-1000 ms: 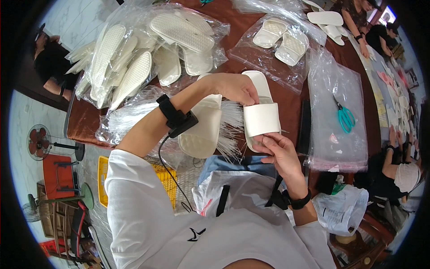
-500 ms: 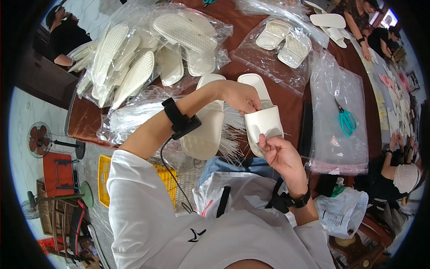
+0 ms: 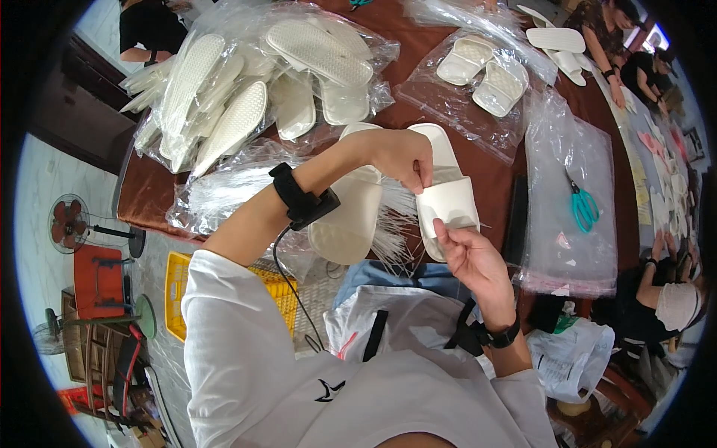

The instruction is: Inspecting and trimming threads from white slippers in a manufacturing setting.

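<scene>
L hand & R hand grip white slipper.

Crowded at the far left by a bagged heap of white soles, at the far middle by a bag of slippers. Bare brown counter open between slide and plastic sheet bearing teal scissors. Hemmed near the body by loose clear strands.
</scene>
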### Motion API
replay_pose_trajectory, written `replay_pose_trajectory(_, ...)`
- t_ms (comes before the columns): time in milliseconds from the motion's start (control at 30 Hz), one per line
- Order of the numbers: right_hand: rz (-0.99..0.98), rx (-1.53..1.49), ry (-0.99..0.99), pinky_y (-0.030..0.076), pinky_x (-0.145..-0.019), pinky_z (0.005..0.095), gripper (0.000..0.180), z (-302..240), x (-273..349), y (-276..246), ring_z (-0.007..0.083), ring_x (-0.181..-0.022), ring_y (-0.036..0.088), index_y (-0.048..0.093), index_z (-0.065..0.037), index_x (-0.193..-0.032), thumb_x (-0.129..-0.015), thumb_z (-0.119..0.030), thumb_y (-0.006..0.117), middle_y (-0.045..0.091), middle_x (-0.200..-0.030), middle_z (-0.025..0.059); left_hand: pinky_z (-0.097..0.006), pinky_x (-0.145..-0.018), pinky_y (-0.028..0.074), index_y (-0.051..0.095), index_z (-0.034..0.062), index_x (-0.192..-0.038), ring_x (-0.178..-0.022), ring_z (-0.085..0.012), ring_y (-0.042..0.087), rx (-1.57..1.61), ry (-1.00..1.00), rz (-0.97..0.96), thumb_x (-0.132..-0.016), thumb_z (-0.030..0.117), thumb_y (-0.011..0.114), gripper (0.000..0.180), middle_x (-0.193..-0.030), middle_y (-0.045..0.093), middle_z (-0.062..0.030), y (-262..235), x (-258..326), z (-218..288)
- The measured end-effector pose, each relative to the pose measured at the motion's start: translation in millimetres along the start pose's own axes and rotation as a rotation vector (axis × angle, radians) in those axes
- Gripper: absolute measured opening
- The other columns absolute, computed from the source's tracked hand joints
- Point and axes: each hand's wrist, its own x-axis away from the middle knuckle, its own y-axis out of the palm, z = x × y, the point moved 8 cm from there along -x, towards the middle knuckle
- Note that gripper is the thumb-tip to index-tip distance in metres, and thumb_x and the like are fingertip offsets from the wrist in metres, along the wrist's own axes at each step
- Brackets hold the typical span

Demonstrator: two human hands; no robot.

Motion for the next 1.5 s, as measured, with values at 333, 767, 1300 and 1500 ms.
replay_pose_trajectory(333, 0.114, 0.712, -0.205, 0.056, -0.062, 0.0232, 0.035, -5, 42, 5, 0.0194, -0.101, 0.065, 0.049, -0.001, -0.129, -0.096, -0.013, 0.051, 0.061, -0.117, 0.0128, -0.033, -0.068, 0.051, 0.074, 0.0095, -0.077, -0.074, -0.0226, 0.065, -0.236, 0.044, 0.583, -0.068, 0.018, 0.069, 0.013, -0.076, 0.069, -0.0088, -47, 35, 10)
replay_pose_trajectory(767, 0.113, 0.791, -0.157, 0.021, -0.044, 0.0167, 0.019, 9, 76, 11, -0.0004, -0.052, 0.031, 0.058, -0.006, -0.099, -0.097, -0.024, 0.054, 0.043, -0.070, -0.0068, -0.025, -0.072, 0.047, 0.071, 0.0020, -0.086, -0.079, -0.0090, 0.059, 0.304, -0.082, 0.720, -0.081, 0.008, 0.068, 0.009, -0.087, 0.068, -0.0037, -49, 65, -30)
replay_pose_trajectory(1300, 0.084, 0.768, 0.004, 0.020, -0.043, 0.0169, 0.023, 22, 75, 7, -0.0008, -0.051, 0.027, 0.058, -0.005, -0.102, -0.098, -0.026, 0.051, 0.041, -0.073, -0.0079, -0.027, -0.064, 0.051, 0.072, 0.0032, -0.085, -0.067, -0.0134, 0.065, -0.071, -0.160, 0.778, -0.077, 0.014, 0.068, 0.014, -0.075, 0.069, -0.0074, -66, 97, 1)
replay_pose_trajectory(1500, -0.048, 0.528, 0.192, 0.022, -0.045, 0.0165, 0.027, 52, 52, 37, -0.0004, -0.054, 0.029, 0.056, -0.003, -0.110, -0.100, -0.025, 0.044, 0.041, -0.078, -0.0068, -0.029, -0.067, 0.051, 0.071, 0.0040, -0.090, -0.074, -0.0159, 0.067, 0.092, -0.282, 0.523, -0.077, 0.013, 0.068, 0.016, -0.082, 0.070, -0.0088, -30, 108, -66)
